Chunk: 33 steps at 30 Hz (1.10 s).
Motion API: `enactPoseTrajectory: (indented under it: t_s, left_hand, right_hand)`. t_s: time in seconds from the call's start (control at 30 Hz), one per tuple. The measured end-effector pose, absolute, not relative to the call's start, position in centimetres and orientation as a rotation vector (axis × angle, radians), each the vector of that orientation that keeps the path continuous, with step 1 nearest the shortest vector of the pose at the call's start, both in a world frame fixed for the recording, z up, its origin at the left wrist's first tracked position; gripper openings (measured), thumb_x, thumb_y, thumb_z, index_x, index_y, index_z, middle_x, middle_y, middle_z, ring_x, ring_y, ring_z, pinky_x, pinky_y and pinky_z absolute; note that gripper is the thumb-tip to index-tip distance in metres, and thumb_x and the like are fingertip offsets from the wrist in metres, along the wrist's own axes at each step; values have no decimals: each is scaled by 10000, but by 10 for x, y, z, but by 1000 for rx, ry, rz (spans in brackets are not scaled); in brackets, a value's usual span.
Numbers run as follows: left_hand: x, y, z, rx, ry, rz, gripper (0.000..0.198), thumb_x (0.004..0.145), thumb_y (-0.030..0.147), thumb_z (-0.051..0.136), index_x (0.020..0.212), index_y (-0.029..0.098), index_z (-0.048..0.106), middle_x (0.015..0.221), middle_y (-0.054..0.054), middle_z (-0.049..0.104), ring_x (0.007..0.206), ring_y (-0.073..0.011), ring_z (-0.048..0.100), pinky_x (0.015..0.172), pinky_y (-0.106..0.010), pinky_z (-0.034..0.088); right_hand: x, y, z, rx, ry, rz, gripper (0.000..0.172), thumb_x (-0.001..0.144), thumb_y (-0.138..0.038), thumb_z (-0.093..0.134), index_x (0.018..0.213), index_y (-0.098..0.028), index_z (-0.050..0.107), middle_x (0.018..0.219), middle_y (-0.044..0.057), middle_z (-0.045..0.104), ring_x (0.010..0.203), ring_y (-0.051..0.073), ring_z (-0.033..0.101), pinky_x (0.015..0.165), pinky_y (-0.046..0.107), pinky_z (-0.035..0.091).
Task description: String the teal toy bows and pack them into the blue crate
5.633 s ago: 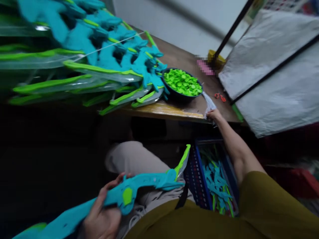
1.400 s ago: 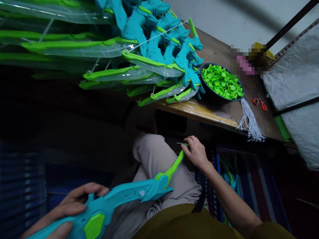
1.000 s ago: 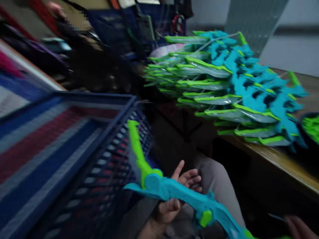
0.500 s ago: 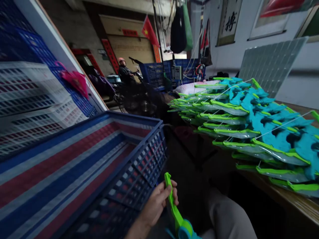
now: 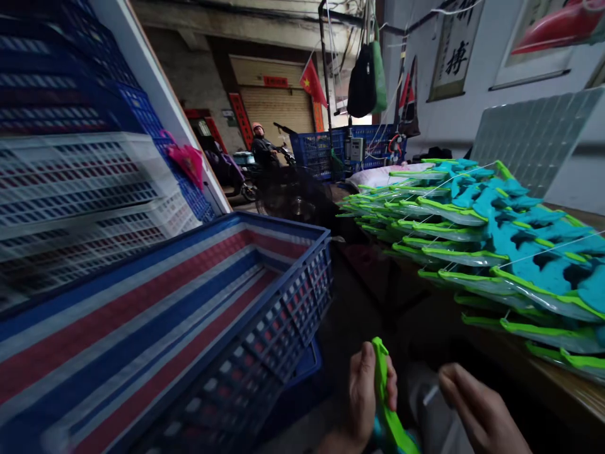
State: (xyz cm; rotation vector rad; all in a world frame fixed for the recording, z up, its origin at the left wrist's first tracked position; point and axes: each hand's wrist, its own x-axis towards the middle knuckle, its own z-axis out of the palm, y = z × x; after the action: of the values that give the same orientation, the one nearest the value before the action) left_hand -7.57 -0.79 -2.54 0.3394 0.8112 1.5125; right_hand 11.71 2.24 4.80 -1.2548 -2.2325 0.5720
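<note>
Head view: the green bow limb [image 5: 384, 403] is clamped in the left hand [image 5: 362, 400], just right of the blue crate [image 5: 302, 302]. A thin white strip [image 5: 429, 395] is pinched in the right hand [image 5: 477, 413], farther right of the crate. Stacked bows [image 5: 496, 252] are piled on the tabletop [image 5: 579, 394].

a gap runs between the crate [image 5: 293, 302] on the left and the table [image 5: 567, 394] on the right (toys [image 5: 472, 217] stick out over its edge). the left hand [image 5: 362, 394] and right hand [image 5: 477, 410] fit there.
</note>
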Motion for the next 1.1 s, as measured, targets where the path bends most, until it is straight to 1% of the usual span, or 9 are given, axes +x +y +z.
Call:
enactPoseTrajectory:
  t_s: [0.07, 0.17, 0.23, 0.33, 0.43, 0.5, 0.73, 0.9, 1.1]
  left_hand:
    - [-74, -14, -20, 371, 759, 1537, 823, 800, 989, 518, 682, 178, 587, 485, 4, 484, 395, -102, 428, 444, -243, 354]
    - [-79, -20, -15, 340, 636, 1583, 844, 773, 1012, 510, 551, 197, 508, 426, 10, 404, 381, -107, 400, 420, -245, 312]
    - [-86, -22, -14, 310, 512, 1579, 840, 768, 990, 559, 493, 203, 455, 411, 5, 393, 378, -106, 390, 410, -241, 282]
    - [-94, -24, -19, 285, 355, 1527, 798, 829, 891, 616, 472, 196, 457, 406, 6, 395, 369, -101, 362, 405, -239, 248]
    - [-98, -26, -23, 265, 324, 1506, 763, 901, 815, 587, 473, 194, 470, 407, -8, 418, 379, -116, 403, 418, -246, 272]
    - [-99, -28, -23, 253, 355, 1493, 759, 909, 803, 579, 465, 198, 466, 404, -19, 432, 389, -125, 433, 438, -260, 308]
    - [-98, -28, -21, 240, 342, 1405, 782, 810, 838, 668, 432, 216, 382, 396, 5, 385, 407, -105, 372, 487, -286, 324]
    - [-98, -29, -24, 251, 420, 1321, 800, 742, 928, 647, 479, 243, 331, 424, 14, 365, 458, -121, 409, 523, -305, 343]
    - [-95, -28, -27, 257, 435, 1290, 803, 712, 956, 634, 529, 261, 277, 454, 29, 316, 492, -128, 414, 520, -310, 351]
  right_hand:
    - [76, 28, 68, -1132, -2240, 662, 467, 1117, -539, 497, 809, -208, 616, 656, -1, 585, 565, 104, 588, 539, 143, 495]
    - [32, 23, 92, -940, -2282, 627, 319, 1120, -328, 518, 835, -199, 579, 666, -32, 548, 539, 78, 525, 508, 136, 422]
    - [18, 15, 95, -839, -2317, 561, 226, 1101, -210, 509, 882, -197, 565, 702, -33, 564, 563, 76, 529, 541, 148, 415]
    - [14, 2, 88, -802, -2389, 447, 162, 1072, -119, 500, 937, -193, 551, 767, -13, 603, 626, 88, 565, 611, 179, 427]
    - [15, -8, 80, -855, -2436, 446, 176, 1072, -100, 500, 927, -192, 535, 779, -7, 599, 652, 97, 570, 625, 196, 424]
    - [16, -11, 76, -876, -2427, 470, 183, 1073, -91, 497, 925, -192, 532, 778, -8, 596, 655, 98, 569, 629, 205, 430]
    - [4, -14, 73, -869, -2346, 447, 221, 1083, -91, 483, 895, -206, 505, 762, -12, 595, 653, 105, 564, 621, 222, 455]
    - [-4, -18, 76, -855, -2351, 457, 242, 1086, -70, 474, 889, -209, 495, 765, -12, 585, 690, 108, 577, 638, 229, 447]
    - [-4, -18, 76, -844, -2339, 399, 224, 1098, -88, 462, 916, -206, 515, 776, -1, 603, 677, 108, 568, 607, 235, 437]
